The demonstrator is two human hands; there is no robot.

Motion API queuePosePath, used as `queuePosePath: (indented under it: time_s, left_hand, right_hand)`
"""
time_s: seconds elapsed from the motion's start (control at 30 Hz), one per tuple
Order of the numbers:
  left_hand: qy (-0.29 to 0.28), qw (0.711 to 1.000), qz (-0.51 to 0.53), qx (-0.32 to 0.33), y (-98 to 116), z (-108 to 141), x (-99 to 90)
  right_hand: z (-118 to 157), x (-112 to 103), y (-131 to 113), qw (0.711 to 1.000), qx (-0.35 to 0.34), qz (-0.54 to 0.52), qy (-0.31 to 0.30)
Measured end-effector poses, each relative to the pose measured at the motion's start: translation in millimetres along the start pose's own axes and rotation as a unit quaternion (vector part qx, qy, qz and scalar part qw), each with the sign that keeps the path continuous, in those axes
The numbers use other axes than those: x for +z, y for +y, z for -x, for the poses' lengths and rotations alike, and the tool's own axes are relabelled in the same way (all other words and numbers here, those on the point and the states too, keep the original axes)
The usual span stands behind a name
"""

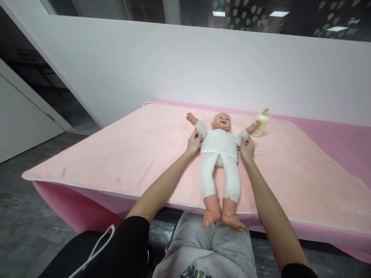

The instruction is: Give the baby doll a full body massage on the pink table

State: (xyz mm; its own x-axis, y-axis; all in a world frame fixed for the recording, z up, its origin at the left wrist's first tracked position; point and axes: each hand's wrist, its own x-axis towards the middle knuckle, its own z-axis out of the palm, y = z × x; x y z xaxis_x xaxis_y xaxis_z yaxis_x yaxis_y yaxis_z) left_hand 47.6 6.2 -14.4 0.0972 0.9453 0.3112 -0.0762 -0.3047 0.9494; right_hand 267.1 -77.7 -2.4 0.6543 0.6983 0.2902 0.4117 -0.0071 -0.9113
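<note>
A baby doll [219, 144] with a white cloth body lies on its back, head toward the wall and bare feet over the table's front edge. Its arms are spread out and raised at the sides. My left hand [193, 143] is closed on the doll's upper arm at the left, fingers bent around the white cloth. At the other side, my right hand [247, 150] pinches the cloth of the doll's other upper arm. My fingertips are partly hidden. A pale yellow pump bottle [259, 129] stands just behind the doll's right-side hand, which overlaps it.
A light pink blanket [116, 154] with a white edge covers most of the table, over a darker pink cover [342, 139]. Behind it rises a white wall [185, 65] with glass above. A white cable [98, 247] hangs along my left sleeve.
</note>
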Motion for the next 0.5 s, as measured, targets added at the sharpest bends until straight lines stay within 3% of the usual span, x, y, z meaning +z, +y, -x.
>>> queuePosePath:
  time_s: [0.1, 0.17, 0.23, 0.33, 0.4, 0.5]
  left_hand:
    - [-0.043, 0.988, -0.128, 0.069, 2, 4, -0.8]
    - [-0.059, 0.979, -0.176, 0.086, 4, 5, -2.0]
    - [-0.060, 0.978, -0.182, 0.086, 6, 5, -2.4]
    - [-0.039, 0.992, -0.108, 0.054, 5, 4, -1.0]
    - [-0.021, 1.000, -0.016, 0.009, 4, 3, 0.0]
    - [0.024, 0.993, 0.093, -0.070, 3, -1, -0.5]
  right_hand:
    - [7, -2, -7, 0.978, -0.153, 0.127, -0.066]
    - [8, -4, -9, 0.964, -0.194, 0.160, -0.083]
    - [7, -4, -7, 0.967, -0.190, 0.148, -0.080]
    - [0, -2, 0, 0.989, -0.127, 0.053, -0.054]
    - [-5, -1, 6, 0.998, -0.038, -0.041, -0.026]
    - [-12, -1, 12, 0.979, 0.115, -0.167, 0.015]
